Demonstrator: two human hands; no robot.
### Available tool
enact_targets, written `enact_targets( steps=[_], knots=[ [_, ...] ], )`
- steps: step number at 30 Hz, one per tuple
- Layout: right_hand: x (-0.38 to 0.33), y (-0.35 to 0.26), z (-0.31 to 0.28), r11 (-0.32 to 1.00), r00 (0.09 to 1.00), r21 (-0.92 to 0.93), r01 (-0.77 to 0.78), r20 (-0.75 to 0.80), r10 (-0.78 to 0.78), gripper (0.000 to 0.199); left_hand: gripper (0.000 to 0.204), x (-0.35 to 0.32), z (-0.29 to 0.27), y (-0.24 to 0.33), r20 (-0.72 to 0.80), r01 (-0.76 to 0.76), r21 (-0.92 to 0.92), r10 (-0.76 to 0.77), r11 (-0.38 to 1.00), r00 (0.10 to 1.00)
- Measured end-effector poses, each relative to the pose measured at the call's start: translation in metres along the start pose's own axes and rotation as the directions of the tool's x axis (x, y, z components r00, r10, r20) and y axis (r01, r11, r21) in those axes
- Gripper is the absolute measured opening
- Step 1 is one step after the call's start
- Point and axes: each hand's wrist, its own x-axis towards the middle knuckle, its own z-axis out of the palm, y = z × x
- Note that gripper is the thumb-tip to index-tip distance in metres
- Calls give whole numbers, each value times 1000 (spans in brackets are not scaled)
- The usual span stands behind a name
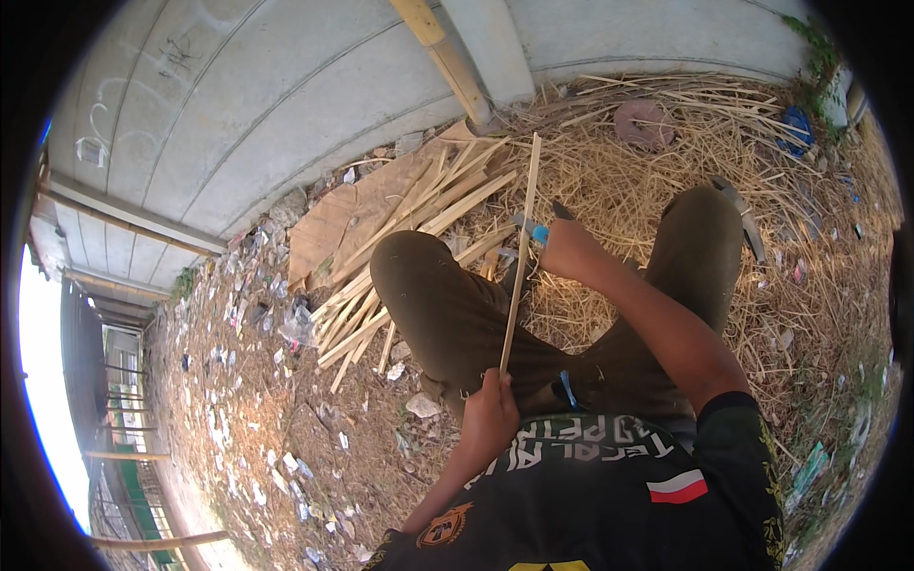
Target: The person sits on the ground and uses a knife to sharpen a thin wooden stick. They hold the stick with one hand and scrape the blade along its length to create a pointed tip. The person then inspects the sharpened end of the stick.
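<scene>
A long, thin bamboo strip point(513, 314) stands slanted in front of my body. My left hand point(489, 419) is closed around its lower end, near my lap. Higher up, my right hand point(569, 251) forms a fist beside the strip, gripping a knife-like tool whose dark pointed end point(563, 210) pokes out above the fist. Something bright blue point(541, 234) shows at that hand's fingers, close to the strip; I cannot tell whether it is a wrap or part of the tool. The strip's upper end is free.
Several split bamboo strips point(433, 209) lie piled on a brown cardboard sheet point(328, 224), beyond my left knee. Shavings point(609, 181) cover the ground ahead. A round reddish-brown stone-like disc point(645, 125) sits near the concrete wall point(314, 67). A grey blade-like piece point(747, 224) rests beside my right knee.
</scene>
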Motion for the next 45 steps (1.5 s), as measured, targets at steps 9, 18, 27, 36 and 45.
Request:
enact_targets(
  steps=[9, 18, 27, 36, 45],
  knots=[
    [7, -1, 1, 889, 905, 372, -266, 415, 98, 11, 8, 2, 0, 1, -19, 14, 1, -14, 1000, 1000],
    [-6, -9, -24, 985, 985, -169, 18, -165, -46, 13, 7, 3, -4, 7, -6, 54, -39, -54, 998, 999],
    [0, 5, -2, 1000, 998, -27, 16, 61, -14, 13, 8, 4, 2, 1, 12, 11, 23, -11, 1000, 1000],
    [11, 3, -6, 774, 780, 494, -396, 626, -1, 11, 9, 6, -3, 5, 24, 70, 16, -71, 997, 997],
    [-1, -4, -14, 1000, 981, -1, 25, -195, -25, 17, 15, 5, -5, 12, 10, 127, -40, -127, 991, 992]
  ],
)
